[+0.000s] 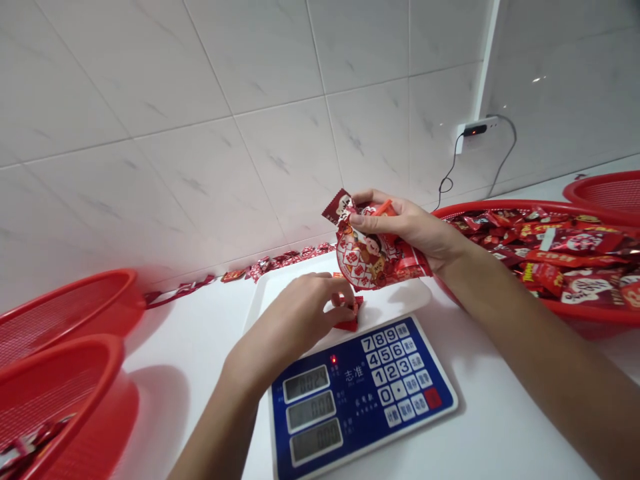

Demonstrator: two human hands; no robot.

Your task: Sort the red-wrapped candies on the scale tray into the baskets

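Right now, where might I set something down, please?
Open counter lies right of the blue scale, below the red basket of wrapped sweets; a narrower patch lies left of it, by two baskets. The scale's tray, under the left hand, is crowded.

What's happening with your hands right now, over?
Right hand gripping printed red bag. Left hand on small red packets, on white scale tray. Red basket just past right hand.

Glossy, crinkled plastic candy bag [370, 253]
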